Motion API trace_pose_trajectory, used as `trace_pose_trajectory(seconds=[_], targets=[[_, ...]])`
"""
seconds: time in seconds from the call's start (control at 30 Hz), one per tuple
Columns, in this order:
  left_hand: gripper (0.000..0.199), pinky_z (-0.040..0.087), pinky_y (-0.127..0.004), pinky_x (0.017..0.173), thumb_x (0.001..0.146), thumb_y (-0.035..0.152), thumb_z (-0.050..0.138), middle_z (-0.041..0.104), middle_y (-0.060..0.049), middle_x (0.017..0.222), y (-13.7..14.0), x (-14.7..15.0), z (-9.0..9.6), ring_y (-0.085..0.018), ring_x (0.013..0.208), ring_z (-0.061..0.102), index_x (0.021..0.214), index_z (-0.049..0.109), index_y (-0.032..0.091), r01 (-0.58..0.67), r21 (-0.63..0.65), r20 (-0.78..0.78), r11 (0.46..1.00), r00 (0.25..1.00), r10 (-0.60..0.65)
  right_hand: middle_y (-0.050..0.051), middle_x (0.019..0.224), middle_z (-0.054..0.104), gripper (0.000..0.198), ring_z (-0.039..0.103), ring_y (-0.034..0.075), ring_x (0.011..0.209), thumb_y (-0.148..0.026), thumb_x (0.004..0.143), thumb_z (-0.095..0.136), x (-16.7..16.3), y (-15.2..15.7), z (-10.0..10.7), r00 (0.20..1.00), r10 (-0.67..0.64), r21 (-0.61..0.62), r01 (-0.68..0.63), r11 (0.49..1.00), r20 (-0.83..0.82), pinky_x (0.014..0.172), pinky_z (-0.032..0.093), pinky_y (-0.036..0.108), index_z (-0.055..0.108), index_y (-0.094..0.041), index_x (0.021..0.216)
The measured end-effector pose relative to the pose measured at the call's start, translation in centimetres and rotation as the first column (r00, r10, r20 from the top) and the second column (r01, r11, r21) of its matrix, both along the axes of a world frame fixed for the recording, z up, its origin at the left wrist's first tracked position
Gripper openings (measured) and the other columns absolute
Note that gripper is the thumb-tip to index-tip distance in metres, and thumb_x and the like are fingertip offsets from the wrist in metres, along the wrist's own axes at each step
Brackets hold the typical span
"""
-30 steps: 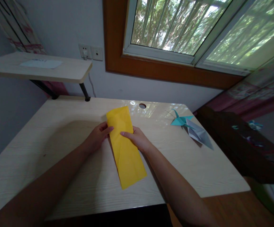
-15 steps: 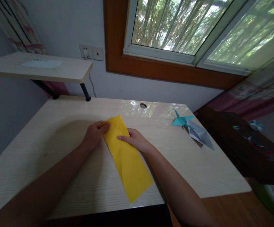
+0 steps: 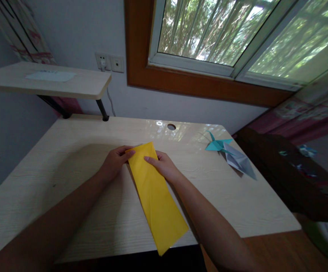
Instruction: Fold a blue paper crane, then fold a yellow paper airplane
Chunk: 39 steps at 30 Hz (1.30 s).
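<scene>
A long folded sheet of yellow paper [image 3: 158,200] slants across the middle of the desk, its lower corner reaching over the front edge. My left hand [image 3: 117,160] pinches its upper left corner, thumb on top and fingers behind. On the upper right side my right hand [image 3: 164,164] grips the same paper, with the thumb lying on its face and the other fingers hidden beneath. Faint crease lines run along the paper's length.
A teal origami crane [image 3: 217,144] and a grey folded paper boat [image 3: 240,162] lie at the desk's right. A raised shelf [image 3: 90,85] bearing a white sheet [image 3: 50,76] stands at the back left. The desk [image 3: 76,211] has a cable hole [image 3: 171,127] near the wall.
The yellow paper has shifted slightly right and toward me, and its top end looks squarer. Both hands have moved a little right with it, still holding on.
</scene>
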<state>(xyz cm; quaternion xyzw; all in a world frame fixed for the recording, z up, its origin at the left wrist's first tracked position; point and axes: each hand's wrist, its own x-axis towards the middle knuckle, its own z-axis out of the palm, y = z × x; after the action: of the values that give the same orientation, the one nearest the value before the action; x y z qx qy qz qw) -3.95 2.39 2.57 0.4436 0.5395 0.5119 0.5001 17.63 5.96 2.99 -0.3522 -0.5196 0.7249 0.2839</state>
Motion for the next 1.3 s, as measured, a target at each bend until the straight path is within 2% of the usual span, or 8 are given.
trace_pose_trajectory(seconds=[0.3, 0.43, 0.57, 0.67, 0.77, 0.97, 1.17, 1.3], targets=[[0.049, 0.060, -0.031, 0.073, 0.071, 0.049, 0.085, 0.076, -0.008, 0.102, -0.1, 0.3, 0.3, -0.022, 0.090, 0.070, 0.107, 0.076, 0.018, -0.059, 0.063, 0.163, 0.996, 0.985, 0.048, 0.007, 0.099, 0.078, 0.047, 0.074, 0.025, 0.083, -0.057, 0.075, 0.079, 0.1, -0.1, 0.3, 0.996, -0.083, -0.051, 0.081, 0.995, -0.037, 0.078, 0.057, 0.036, 0.074, -0.020, 0.104], [0.047, 0.061, -0.035, 0.084, 0.070, 0.046, 0.087, 0.076, -0.009, 0.107, -0.1, 0.3, 0.2, -0.023, 0.096, 0.071, 0.107, 0.077, 0.019, -0.029, 0.080, 0.236, 0.996, 0.972, 0.009, 0.006, 0.098, 0.078, 0.044, 0.074, 0.024, 0.080, -0.057, 0.077, 0.077, 0.1, 0.0, 0.2, 0.993, -0.083, -0.059, 0.078, 0.995, -0.079, 0.079, 0.057, 0.037, 0.074, -0.021, 0.102], [0.045, 0.060, -0.038, 0.090, 0.071, 0.043, 0.088, 0.076, -0.009, 0.108, -0.1, 0.2, -0.1, -0.023, 0.097, 0.071, 0.107, 0.078, 0.018, -0.018, 0.096, 0.267, 0.995, 0.964, -0.008, 0.007, 0.096, 0.077, 0.046, 0.074, 0.025, 0.080, -0.060, 0.077, 0.076, 0.1, 0.0, 0.3, 0.994, -0.106, -0.060, 0.104, 0.993, -0.038, 0.078, 0.057, 0.038, 0.072, -0.020, 0.098], [0.043, 0.059, -0.038, 0.091, 0.073, 0.044, 0.086, 0.077, -0.009, 0.108, -0.1, 0.2, -0.3, -0.023, 0.098, 0.071, 0.107, 0.078, 0.018, 0.001, 0.107, 0.236, 0.994, 0.971, -0.026, 0.007, 0.098, 0.077, 0.044, 0.073, 0.025, 0.083, -0.059, 0.078, 0.074, 0.0, 0.0, 0.5, 0.994, -0.108, -0.032, 0.107, 0.994, -0.030, 0.079, 0.057, 0.038, 0.070, -0.021, 0.101], [0.044, 0.059, -0.038, 0.092, 0.074, 0.046, 0.084, 0.077, -0.009, 0.107, -0.2, 0.3, -0.4, -0.023, 0.097, 0.071, 0.108, 0.078, 0.019, 0.033, 0.109, 0.172, 0.994, 0.984, -0.051, 0.004, 0.103, 0.074, 0.042, 0.071, 0.022, 0.087, -0.051, 0.077, 0.077, -0.1, 0.0, 0.6, 0.986, -0.158, 0.058, 0.161, 0.985, -0.053, 0.079, 0.057, 0.035, 0.065, -0.025, 0.109], [0.045, 0.059, -0.037, 0.087, 0.074, 0.051, 0.082, 0.077, -0.009, 0.106, -0.4, 0.4, 0.4, -0.025, 0.095, 0.071, 0.106, 0.079, 0.020, 0.046, 0.099, 0.015, 0.994, 0.999, -0.048, -0.002, 0.092, 0.069, 0.071, 0.067, 0.019, 0.079, -0.044, 0.075, 0.079, -0.3, 0.1, 0.6, 0.971, -0.228, 0.157, 0.236, 0.959, -0.067, 0.074, 0.058, 0.035, 0.044, -0.036, 0.137], [0.044, 0.057, -0.035, 0.086, 0.073, 0.051, 0.082, 0.078, -0.007, 0.101, -0.4, 0.4, 0.6, -0.023, 0.090, 0.070, 0.106, 0.079, 0.021, 0.027, 0.113, -0.072, 0.993, 0.997, -0.019, 0.001, 0.101, 0.068, 0.041, 0.065, 0.020, 0.088, -0.046, 0.078, 0.077, 0.0, 0.3, 0.4, 0.962, -0.272, 0.272, 0.267, 0.925, -0.018, 0.079, 0.055, 0.033, 0.061, -0.029, 0.111], [0.041, 0.057, -0.034, 0.085, 0.075, 0.048, 0.082, 0.077, -0.006, 0.102, -0.4, 0.4, 0.5, -0.022, 0.090, 0.069, 0.106, 0.079, 0.022, 0.025, 0.121, -0.096, 0.992, 0.995, -0.013, 0.002, 0.105, 0.068, 0.033, 0.064, 0.021, 0.093, -0.045, 0.080, 0.076, 0.2, 0.5, 0.2, 0.959, -0.285, 0.316, 0.270, 0.909, -0.001, 0.081, 0.054, 0.032, 0.065, -0.027, 0.105]])
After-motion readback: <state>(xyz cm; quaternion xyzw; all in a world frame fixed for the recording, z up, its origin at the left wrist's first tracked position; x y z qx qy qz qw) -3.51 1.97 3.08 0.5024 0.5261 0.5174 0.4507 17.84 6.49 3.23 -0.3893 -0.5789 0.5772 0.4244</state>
